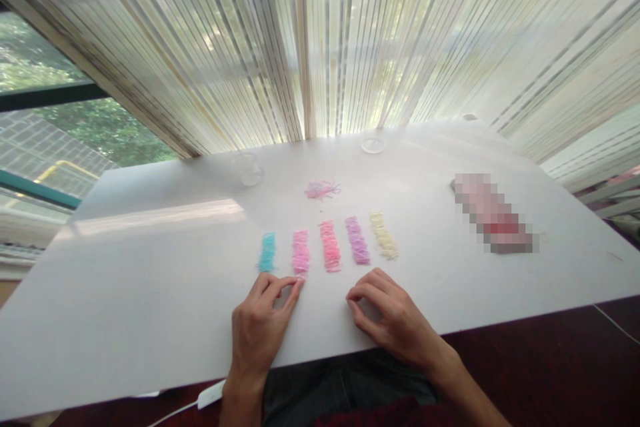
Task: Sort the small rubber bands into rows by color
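Note:
Five narrow columns of small thin pieces lie side by side on the white table [175, 293]: blue [267, 252], light pink [301, 251], deeper pink [330, 247], purple [357, 240] and pale yellow [384, 235]. Behind them is a loose mixed pile [321, 189], mostly pink. My left hand [260, 323] pinches at the near end of the light pink column, with a tiny pink piece at its fingertips. Nearer the purple column, my right hand [387, 313] rests on the table, thumb and forefinger close together; anything between them is too small to make out.
A clear round container [251, 172] stands at the back left and a clear round lid [373, 142] at the back centre. A blurred-out pinkish object [493, 213] lies on the right. Striped curtains [340, 47] hang behind the table's far edge.

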Demonstrator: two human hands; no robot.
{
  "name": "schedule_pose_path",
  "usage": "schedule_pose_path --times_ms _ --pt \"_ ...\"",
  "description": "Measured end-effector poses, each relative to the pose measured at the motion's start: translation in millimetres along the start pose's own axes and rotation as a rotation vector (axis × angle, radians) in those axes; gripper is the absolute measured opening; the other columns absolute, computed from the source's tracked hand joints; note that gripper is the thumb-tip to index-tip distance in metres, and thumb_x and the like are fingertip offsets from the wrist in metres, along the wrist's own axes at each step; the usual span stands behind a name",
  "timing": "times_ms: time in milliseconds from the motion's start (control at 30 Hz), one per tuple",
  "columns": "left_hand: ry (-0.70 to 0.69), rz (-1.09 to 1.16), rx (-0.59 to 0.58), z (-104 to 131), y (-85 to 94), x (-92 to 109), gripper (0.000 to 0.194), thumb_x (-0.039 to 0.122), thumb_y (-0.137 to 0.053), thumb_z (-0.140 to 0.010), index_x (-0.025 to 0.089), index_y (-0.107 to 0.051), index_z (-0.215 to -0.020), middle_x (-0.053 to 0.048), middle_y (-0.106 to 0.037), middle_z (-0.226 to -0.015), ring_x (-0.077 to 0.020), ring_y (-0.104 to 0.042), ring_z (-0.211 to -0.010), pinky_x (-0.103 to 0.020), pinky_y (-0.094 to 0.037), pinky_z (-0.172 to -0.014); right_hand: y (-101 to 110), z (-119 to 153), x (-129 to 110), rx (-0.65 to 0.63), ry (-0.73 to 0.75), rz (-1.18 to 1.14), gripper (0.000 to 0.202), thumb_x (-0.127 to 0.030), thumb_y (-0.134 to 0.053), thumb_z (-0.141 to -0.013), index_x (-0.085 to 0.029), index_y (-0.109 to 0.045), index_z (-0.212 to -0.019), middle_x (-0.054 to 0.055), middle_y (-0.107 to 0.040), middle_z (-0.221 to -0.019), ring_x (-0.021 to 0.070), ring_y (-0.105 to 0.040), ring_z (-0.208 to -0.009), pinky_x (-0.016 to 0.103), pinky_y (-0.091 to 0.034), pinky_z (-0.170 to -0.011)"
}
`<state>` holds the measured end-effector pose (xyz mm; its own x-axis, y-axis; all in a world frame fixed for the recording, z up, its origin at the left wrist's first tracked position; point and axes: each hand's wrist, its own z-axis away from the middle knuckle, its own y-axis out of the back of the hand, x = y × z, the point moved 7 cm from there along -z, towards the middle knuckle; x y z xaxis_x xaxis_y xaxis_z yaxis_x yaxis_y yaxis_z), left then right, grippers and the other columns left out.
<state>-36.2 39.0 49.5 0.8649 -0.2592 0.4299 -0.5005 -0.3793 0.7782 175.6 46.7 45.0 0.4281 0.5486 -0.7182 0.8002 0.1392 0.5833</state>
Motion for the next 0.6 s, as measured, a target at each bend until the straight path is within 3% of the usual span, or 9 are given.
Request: schedule_pose_path --times_ms 233,433,600 --pt "0.013 0.004 0.018 -2.0 -0.9 2.4 0.028 0.040 -0.059 -0.102 0.022 -0.077 -0.092 0.001 -0.064 -0.076 -0.0112 -0.060 -0.061 -0.021 -0.047 -0.060 3.1 5.5 1.3 -0.007 -0.023 -0.013 0.016 -0.007 -0.058 -0.095 -0.022 -0.062 -0.096 0.004 -0.066 -0.087 0.0213 -0.060 -0.083 0.035 -0.053 -0.073" --pt "0.057 -0.017 0.067 10.4 19.6 -13.7 0.024 0.038 -0.061 -0.100 0.021 -0.076 -0.094 0.002 -0.060 -0.076 -0.0098 -0.057 -0.058 -0.020 -0.046 -0.060 10.8 9.1 4.3 0.022 -0.014 -0.001 0.017 -0.006 -0.059 -0.094 -0.023 -0.062 -0.096 0.003 -0.066 -0.086 0.0209 -0.061 -0.082 0.034 -0.053 -0.072" --pt "0.021 -0.089 0.068 4.3 37.7 -27.6 0.025 0.040 -0.060 -0.101 0.021 -0.076 -0.096 0.002 -0.060 -0.076 -0.0094 -0.056 -0.057 -0.020 -0.045 -0.059 28.4 11.7 13.7 0.078 -0.010 0.048 0.017 -0.007 -0.058 -0.095 -0.023 -0.062 -0.096 0.003 -0.065 -0.085 0.0203 -0.062 -0.081 0.033 -0.053 -0.072"
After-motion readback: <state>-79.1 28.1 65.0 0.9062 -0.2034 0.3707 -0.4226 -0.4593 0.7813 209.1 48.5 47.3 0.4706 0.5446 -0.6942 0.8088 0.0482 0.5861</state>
